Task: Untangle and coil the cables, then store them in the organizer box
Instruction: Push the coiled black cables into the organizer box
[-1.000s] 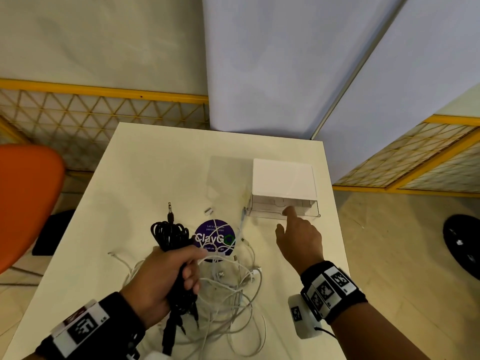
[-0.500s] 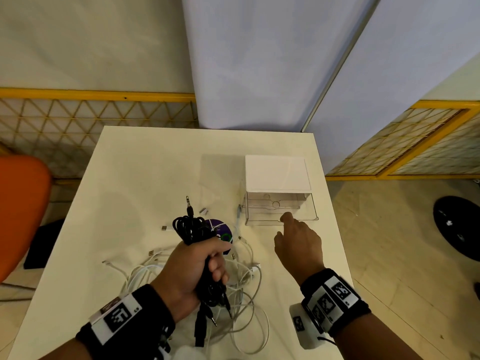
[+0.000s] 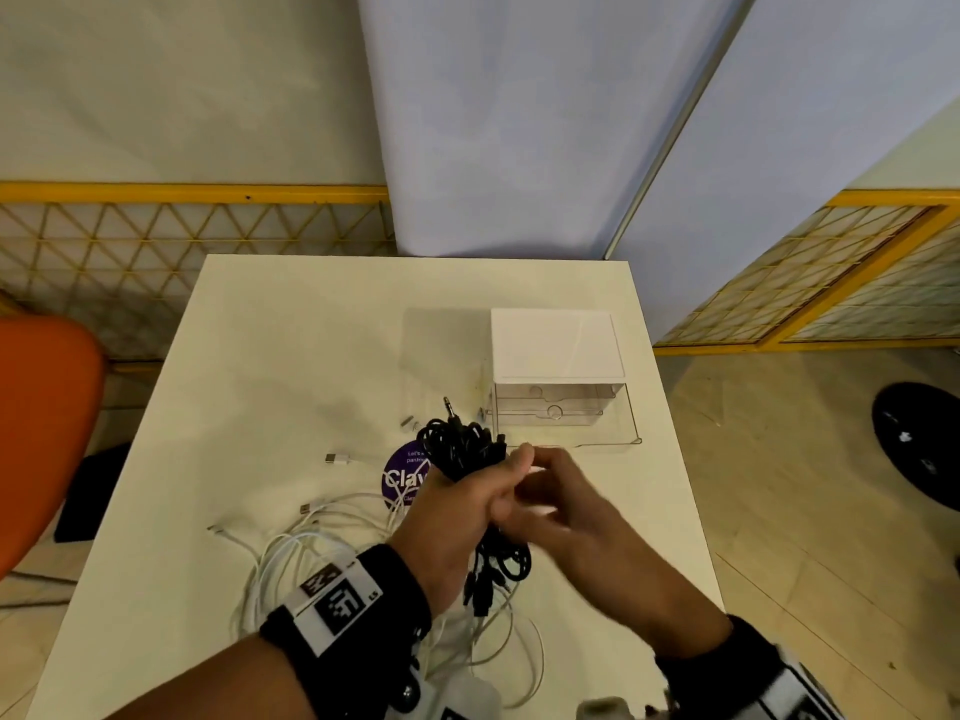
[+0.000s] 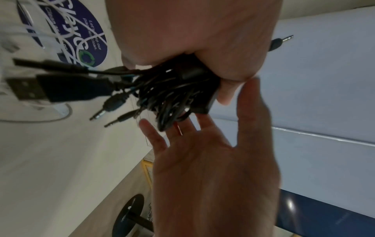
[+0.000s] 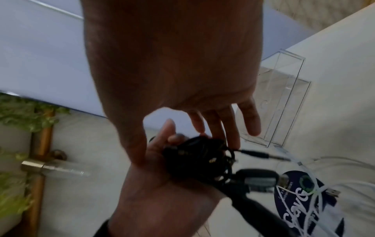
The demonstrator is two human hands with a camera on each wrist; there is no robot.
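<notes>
My left hand (image 3: 467,506) grips a coiled bundle of black cables (image 3: 460,449), held above the table in front of the organizer box (image 3: 556,350). The bundle's jack and USB plugs (image 4: 26,88) hang loose below my fist. My right hand (image 3: 556,506), blurred, sits just right of the bundle with straight fingers (image 4: 154,136) touching it (image 5: 202,157). The box's clear bottom drawer (image 3: 597,439) stands pulled out toward me. A tangle of white cables (image 3: 311,537) lies on the table under my left wrist.
A round purple sticker (image 3: 400,478) lies on the white table (image 3: 311,330) beside small white plugs (image 3: 337,458). An orange chair (image 3: 47,407) stands at the left. A black round stool base (image 3: 919,444) sits on the floor at the right.
The clear drawer has slid out toward me. My right hand left the drawer front and came back to the black bundle. My left hand carried the bundle up and to the right.
</notes>
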